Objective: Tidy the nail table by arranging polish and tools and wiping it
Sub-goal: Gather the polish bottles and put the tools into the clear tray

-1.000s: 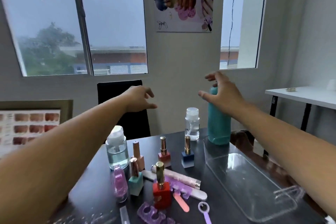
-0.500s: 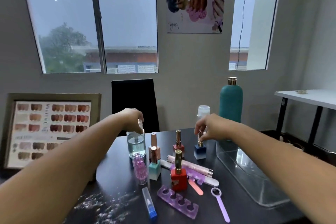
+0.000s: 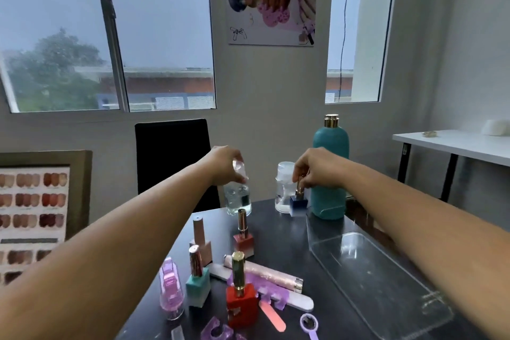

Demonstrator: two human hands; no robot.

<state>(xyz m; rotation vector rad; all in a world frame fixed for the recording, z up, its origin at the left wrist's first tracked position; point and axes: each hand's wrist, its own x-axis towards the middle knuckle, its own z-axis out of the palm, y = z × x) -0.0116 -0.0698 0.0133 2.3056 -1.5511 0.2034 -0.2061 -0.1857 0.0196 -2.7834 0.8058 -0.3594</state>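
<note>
My left hand (image 3: 225,164) grips the top of a clear pump bottle (image 3: 238,199) and holds it above the far edge of the black table (image 3: 278,240). My right hand (image 3: 317,167) pinches the gold cap of a blue polish bottle (image 3: 298,203), lifted in front of a second clear bottle (image 3: 284,188). On the table stand a brown polish (image 3: 200,240), a pink-red polish (image 3: 243,234), a teal polish (image 3: 197,284) and a red polish (image 3: 241,298). Nail files (image 3: 299,302), purple toe separators (image 3: 271,294) and a pink tube (image 3: 269,274) lie around them.
A clear acrylic tray (image 3: 375,284) lies on the table's right half. A tall teal bottle (image 3: 329,174) stands at the far edge. A black chair (image 3: 172,152) is behind the table, a framed colour chart (image 3: 33,215) at left, a white side table (image 3: 455,143) at right.
Both hands came down from the air onto bottles. The left hand has lifted the clear pump bottle and the right hand has lifted the blue polish toward the far edge.
</note>
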